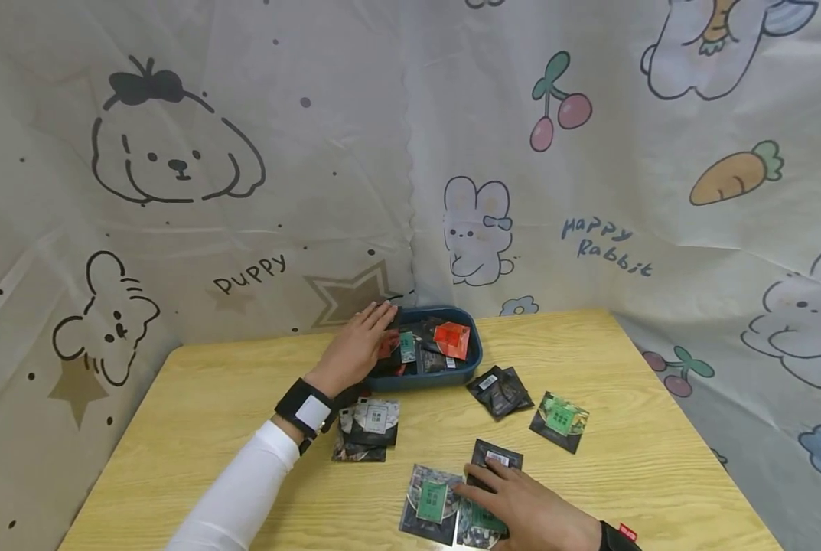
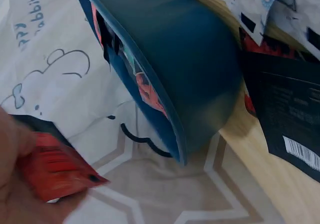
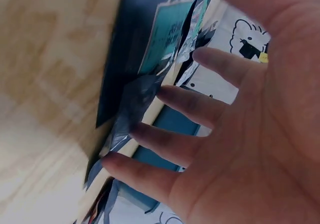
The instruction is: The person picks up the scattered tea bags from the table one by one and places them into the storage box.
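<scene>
My left hand (image 1: pixel 356 348) is at the left end of a blue bin (image 1: pixel 444 378) near the back of the table. In the left wrist view it pinches a small red-and-black packet (image 2: pixel 57 169) beside the bin's rim. Red, black and green-labelled packets (image 1: pixel 427 356) lie inside the bin. Toward the front, my right hand (image 1: pixel 530 505) is spread over flat packets, fingers extended with the tips at them. Under or beside it are a dark packet (image 1: pixel 498 453) and two green-labelled packets (image 1: pixel 431 501), one partly hidden by the hand.
A pile of black-and-white packets (image 1: pixel 369 428) lies in front of the bin, close to my left wrist. To the bin's right are black packets (image 1: pixel 500 392) and a green-and-yellow packet (image 1: pixel 559 421). Cartoon-printed cloth (image 1: pixel 355 191) hangs behind the wooden table (image 1: pixel 210 428).
</scene>
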The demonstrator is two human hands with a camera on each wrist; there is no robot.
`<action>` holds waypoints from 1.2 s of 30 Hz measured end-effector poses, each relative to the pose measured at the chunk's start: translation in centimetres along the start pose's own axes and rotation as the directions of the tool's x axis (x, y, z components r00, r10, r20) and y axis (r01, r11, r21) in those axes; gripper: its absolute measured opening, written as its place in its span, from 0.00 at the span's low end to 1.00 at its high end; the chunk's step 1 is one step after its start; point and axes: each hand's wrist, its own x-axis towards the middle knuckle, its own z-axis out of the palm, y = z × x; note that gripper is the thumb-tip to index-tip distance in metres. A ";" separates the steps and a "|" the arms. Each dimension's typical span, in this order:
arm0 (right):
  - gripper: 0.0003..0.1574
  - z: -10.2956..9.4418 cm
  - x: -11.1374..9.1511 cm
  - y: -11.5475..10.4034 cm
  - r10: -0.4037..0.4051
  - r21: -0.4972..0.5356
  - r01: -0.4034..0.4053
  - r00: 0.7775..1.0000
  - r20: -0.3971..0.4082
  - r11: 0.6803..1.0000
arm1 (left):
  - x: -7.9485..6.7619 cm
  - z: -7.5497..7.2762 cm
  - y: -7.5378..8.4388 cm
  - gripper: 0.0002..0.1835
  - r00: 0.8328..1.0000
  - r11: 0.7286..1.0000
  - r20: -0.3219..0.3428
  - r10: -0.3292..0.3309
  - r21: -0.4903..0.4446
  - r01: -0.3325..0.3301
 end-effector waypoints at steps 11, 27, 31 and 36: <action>0.36 0.4 0.5 -0.6 0.033 -0.001 -0.033 0.999 -0.036 0.999 | -2.4 1.5 0.3 0.31 1.000 0.999 0.015 -0.017 -0.030 0.017; 0.29 -0.1 1.1 -0.6 0.052 -0.126 -0.087 0.965 -0.259 0.988 | -10.6 2.0 4.4 0.33 0.969 0.981 0.238 0.063 -0.194 -0.016; 0.26 -1.2 0.8 -0.6 0.040 -0.139 -0.091 0.942 -0.334 0.986 | -10.9 2.6 4.2 0.37 0.929 0.985 0.368 0.041 -0.172 0.025; 0.26 -3.2 0.2 -0.5 0.023 -0.162 -0.107 0.893 -0.450 0.981 | -10.7 3.0 4.3 0.33 0.924 0.988 0.382 0.029 -0.152 0.032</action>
